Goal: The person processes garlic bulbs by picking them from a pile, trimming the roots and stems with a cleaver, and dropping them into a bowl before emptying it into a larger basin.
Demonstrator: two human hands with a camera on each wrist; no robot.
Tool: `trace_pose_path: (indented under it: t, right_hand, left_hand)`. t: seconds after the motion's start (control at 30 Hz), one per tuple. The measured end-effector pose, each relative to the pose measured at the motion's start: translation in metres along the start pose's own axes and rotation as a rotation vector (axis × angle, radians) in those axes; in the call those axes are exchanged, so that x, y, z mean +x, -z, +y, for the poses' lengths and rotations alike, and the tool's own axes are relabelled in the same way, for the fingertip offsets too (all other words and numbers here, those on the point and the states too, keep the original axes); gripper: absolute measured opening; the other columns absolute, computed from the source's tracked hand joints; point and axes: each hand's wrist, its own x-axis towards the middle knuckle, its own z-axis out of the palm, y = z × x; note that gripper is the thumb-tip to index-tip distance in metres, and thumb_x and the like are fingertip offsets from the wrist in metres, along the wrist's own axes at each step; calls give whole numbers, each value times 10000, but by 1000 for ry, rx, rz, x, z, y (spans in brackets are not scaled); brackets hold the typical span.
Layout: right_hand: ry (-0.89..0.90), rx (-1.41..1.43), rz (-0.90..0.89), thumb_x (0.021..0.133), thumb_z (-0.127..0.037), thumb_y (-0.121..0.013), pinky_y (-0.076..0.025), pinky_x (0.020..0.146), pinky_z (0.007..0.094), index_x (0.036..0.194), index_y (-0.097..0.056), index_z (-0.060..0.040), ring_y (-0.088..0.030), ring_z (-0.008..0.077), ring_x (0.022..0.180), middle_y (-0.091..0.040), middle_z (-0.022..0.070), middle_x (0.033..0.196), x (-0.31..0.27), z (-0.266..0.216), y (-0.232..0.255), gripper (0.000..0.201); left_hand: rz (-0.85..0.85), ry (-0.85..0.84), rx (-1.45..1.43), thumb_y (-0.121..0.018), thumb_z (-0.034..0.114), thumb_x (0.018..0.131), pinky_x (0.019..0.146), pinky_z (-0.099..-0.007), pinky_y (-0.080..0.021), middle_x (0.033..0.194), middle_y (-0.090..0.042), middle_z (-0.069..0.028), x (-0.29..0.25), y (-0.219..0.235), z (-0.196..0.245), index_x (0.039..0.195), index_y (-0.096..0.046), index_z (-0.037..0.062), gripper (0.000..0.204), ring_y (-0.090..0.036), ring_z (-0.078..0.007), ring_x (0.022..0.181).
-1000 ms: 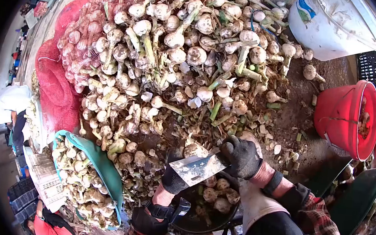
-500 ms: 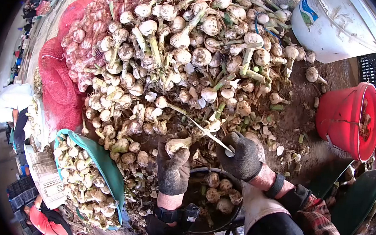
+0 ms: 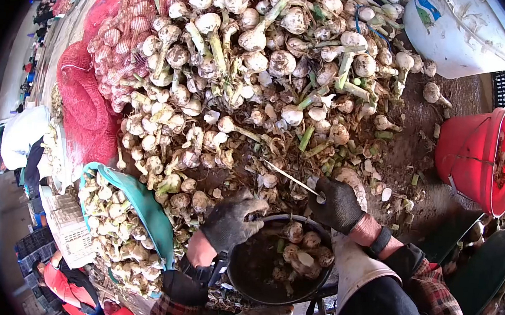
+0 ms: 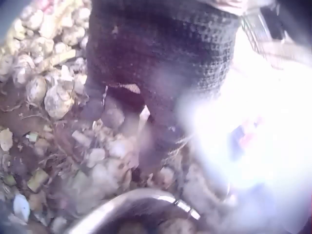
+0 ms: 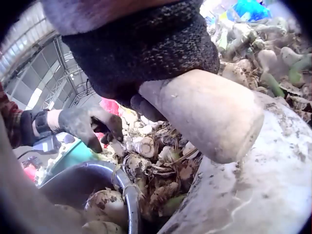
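Observation:
In the head view my gloved left hand (image 3: 231, 221) is at the left rim of a dark bowl (image 3: 235, 271), fingers loosely bent with nothing between them. The right wrist view also shows this left hand (image 5: 90, 124) with a gap between thumb and fingers. My gloved right hand (image 3: 337, 207) grips a knife (image 3: 290, 178) beyond the bowl, its blade seen nearly edge-on and pointing left. Its pale handle (image 5: 209, 114) juts from the fist in the right wrist view. Several garlic bulbs (image 3: 294, 231) lie in the bowl, one (image 3: 305, 260) blurred.
A big heap of stemmed garlic (image 3: 283, 63) lies ahead, with red mesh sacks (image 3: 90, 105) on its left. A teal tub (image 3: 139, 201) of garlic stands left. At right are a red bucket (image 3: 468, 154) and a white bucket (image 3: 458, 37). A white boot (image 5: 253, 190) lies under the right hand.
The left hand gripped a garlic bulb by the blade; now it has let go and drawn back toward the bowl, where a blurred bulb shows. The knife turned from flat to edge-on.

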Motion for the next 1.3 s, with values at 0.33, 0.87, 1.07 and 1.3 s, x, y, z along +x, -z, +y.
trace_pose_path:
  t: [0.33, 0.87, 1.07, 1.3]
  right_hand:
    - [27, -36, 91, 760, -159, -649, -471, 565, 440, 815, -578, -42, -602, 376, 655, -587, 173, 711, 0, -2, 2, 147]
    - [340, -243, -16, 813, -301, -626, -497, 544, 439, 975, -573, -48, -617, 325, 681, -564, 141, 831, 7, -63, 45, 306]
    - [349, -355, 22, 824, -322, -606, -497, 531, 419, 931, -580, -39, -617, 301, 670, -552, 135, 831, 2, -62, 51, 303]
    - [347, -400, 83, 728, -277, -703, -474, 566, 410, 862, -610, -56, -602, 295, 694, -564, 138, 904, 1, -42, 41, 274]
  left_hand:
    - [73, 303, 334, -712, 567, 679, 741, -435, -506, 816, -636, -242, 47, -52, -48, 850, -650, -18, 613, -616, -410, 815]
    - [329, -180, 207, -663, 233, 844, 924, -443, -453, 1205, -595, -58, 2, -24, 19, 1236, -558, 138, 416, -580, -248, 1064]
    - [584, 76, -393, -692, 213, 812, 907, -380, -455, 1199, -582, -93, 34, -5, 74, 1210, -557, 101, 435, -578, -263, 1052]
    - [173, 53, -402, -516, 142, 925, 999, -354, -421, 1317, -520, -122, -7, -59, 15, 1336, -425, 15, 440, -508, -211, 1196]
